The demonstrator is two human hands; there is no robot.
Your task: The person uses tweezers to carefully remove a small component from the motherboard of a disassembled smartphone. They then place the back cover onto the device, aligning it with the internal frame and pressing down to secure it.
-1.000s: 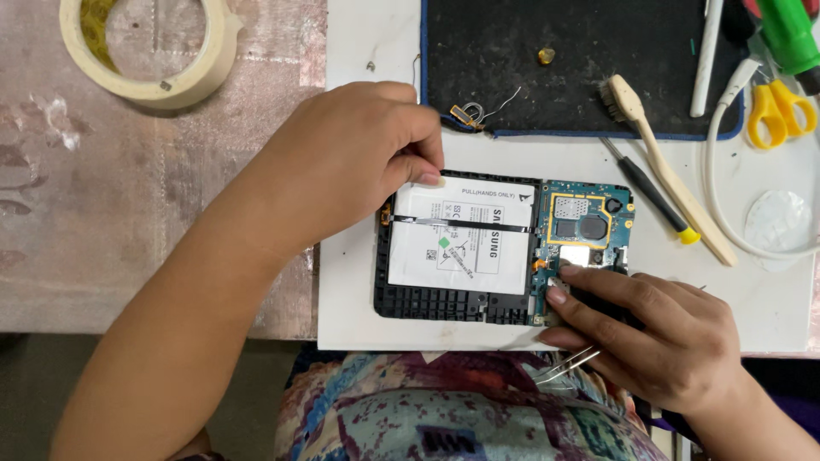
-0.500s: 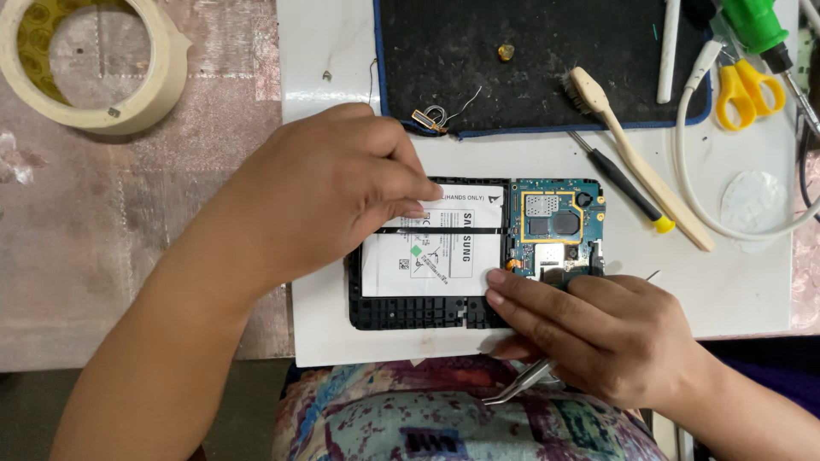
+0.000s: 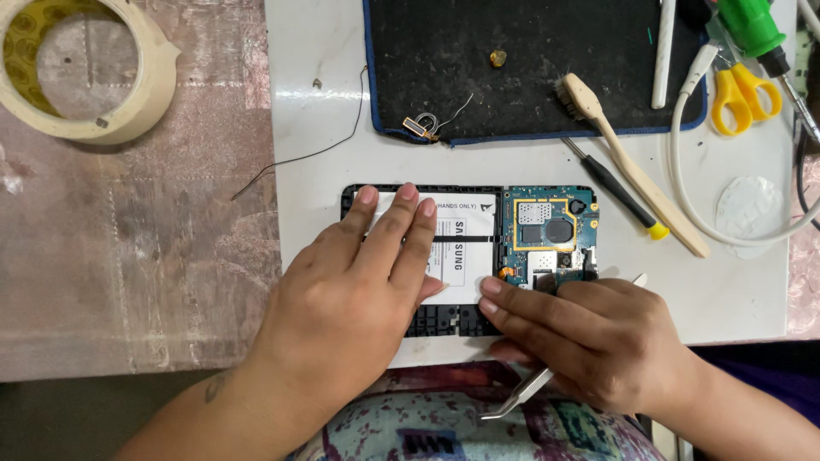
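An opened phone lies on a white board, its white battery and blue circuit board exposed. My left hand lies flat on the battery's left part, fingers pressed together and pointing away from me. My right hand rests at the phone's lower right, its fingertips touching the battery's lower right corner beside the circuit board. Metal tweezers are held in my right hand, one end sticking out toward my lap, the other end showing past the hand near the board.
A black mat with a small brass part lies behind the phone. A brush, a black screwdriver, yellow scissors, a green-handled tool and a white cable sit at right. A tape roll lies far left.
My left hand has slid from the phone's upper edge down onto the battery and flattened. My right hand has stayed at the lower right with the tweezers. The camera view has shifted.
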